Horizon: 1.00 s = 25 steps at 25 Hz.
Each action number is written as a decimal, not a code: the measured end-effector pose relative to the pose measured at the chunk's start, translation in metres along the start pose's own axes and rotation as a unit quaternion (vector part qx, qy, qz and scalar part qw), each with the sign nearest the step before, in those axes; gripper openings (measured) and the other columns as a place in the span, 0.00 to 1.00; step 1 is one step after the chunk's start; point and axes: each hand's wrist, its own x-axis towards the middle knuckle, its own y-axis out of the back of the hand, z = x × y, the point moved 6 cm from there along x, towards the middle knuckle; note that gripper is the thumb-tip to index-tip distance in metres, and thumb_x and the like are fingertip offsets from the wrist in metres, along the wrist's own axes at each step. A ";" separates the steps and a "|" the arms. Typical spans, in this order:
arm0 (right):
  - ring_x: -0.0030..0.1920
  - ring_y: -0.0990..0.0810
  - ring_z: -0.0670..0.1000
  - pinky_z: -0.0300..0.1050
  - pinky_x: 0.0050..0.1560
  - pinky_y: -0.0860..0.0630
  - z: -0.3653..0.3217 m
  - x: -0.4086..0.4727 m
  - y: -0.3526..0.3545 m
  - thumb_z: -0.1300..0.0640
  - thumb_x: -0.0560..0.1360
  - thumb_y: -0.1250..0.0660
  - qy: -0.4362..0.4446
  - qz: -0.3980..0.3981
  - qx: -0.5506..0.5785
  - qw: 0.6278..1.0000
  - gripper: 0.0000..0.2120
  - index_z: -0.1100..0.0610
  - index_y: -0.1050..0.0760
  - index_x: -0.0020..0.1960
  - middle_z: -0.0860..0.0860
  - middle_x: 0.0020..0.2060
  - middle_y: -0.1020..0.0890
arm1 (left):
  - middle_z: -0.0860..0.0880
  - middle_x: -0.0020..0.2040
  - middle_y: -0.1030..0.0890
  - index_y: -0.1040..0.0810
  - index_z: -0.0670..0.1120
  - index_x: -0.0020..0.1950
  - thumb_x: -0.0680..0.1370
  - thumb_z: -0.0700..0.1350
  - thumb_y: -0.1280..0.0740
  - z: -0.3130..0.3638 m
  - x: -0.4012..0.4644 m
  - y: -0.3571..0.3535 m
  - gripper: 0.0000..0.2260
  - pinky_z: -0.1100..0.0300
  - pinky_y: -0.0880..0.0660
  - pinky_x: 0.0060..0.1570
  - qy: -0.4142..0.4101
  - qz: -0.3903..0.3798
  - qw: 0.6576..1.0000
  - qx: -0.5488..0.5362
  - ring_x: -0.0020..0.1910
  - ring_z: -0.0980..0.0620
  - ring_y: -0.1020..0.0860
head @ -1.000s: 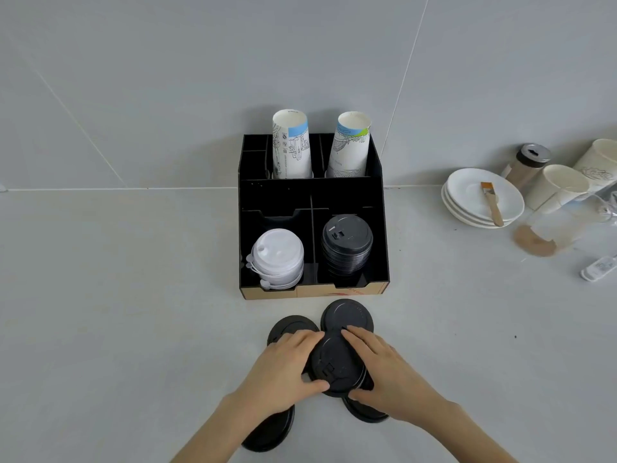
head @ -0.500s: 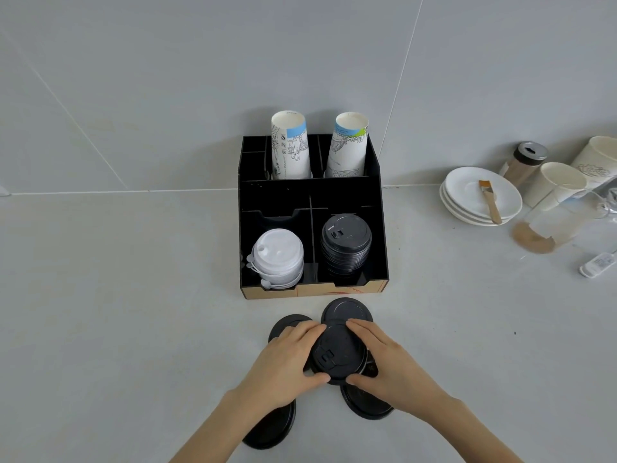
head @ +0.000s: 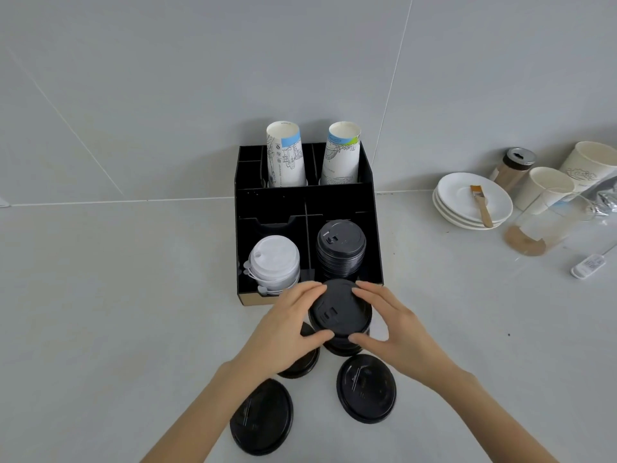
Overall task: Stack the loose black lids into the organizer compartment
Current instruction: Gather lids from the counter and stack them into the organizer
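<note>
You are in the carrying step: your left hand [head: 283,332] and right hand [head: 400,329] share a grip on a small stack of black lids [head: 339,315], fingers and thumbs pressed against its rim from both sides, at the centre of the frame just in front of the organizer [head: 309,202]. Three loose lids lie on the surface [head: 100,295] below: one at lower centre-left [head: 262,416], one at lower centre-right [head: 366,388], one half hidden under your left hand [head: 300,362]. Next, I judge, you lift the held stack over the front wall and seat it squarely on the black lid pile [head: 340,248] in the front right compartment, beside the white lids [head: 275,262]. The paper cups [head: 285,155] carry line drawings; no writing or brand is legible
</note>
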 end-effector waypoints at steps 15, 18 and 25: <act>0.69 0.37 0.48 0.34 0.65 0.44 0.020 0.089 0.041 0.54 0.70 0.30 -0.016 0.042 -0.033 0.998 0.28 0.54 0.37 0.67 0.49 0.69 0.34 | 0.49 0.70 0.35 0.40 0.46 0.69 0.74 0.47 0.34 -0.017 0.094 0.022 0.26 0.62 0.43 0.65 0.031 0.033 0.999 0.005 0.68 0.50 0.38; 0.68 0.36 0.49 0.35 0.65 0.43 0.025 0.103 0.045 0.55 0.70 0.31 -0.017 0.044 -0.035 0.998 0.28 0.54 0.37 0.67 0.49 0.69 0.34 | 0.49 0.71 0.35 0.40 0.46 0.69 0.74 0.47 0.34 -0.022 0.109 0.023 0.26 0.61 0.43 0.66 0.036 0.035 0.999 0.007 0.68 0.49 0.39; 0.68 0.35 0.49 0.31 0.62 0.43 0.036 0.120 0.039 0.55 0.71 0.32 -0.033 0.035 -0.040 0.998 0.28 0.56 0.38 0.67 0.51 0.69 0.34 | 0.48 0.71 0.35 0.39 0.46 0.69 0.74 0.47 0.35 -0.036 0.123 0.017 0.26 0.54 0.41 0.68 0.053 0.022 0.998 0.010 0.69 0.49 0.39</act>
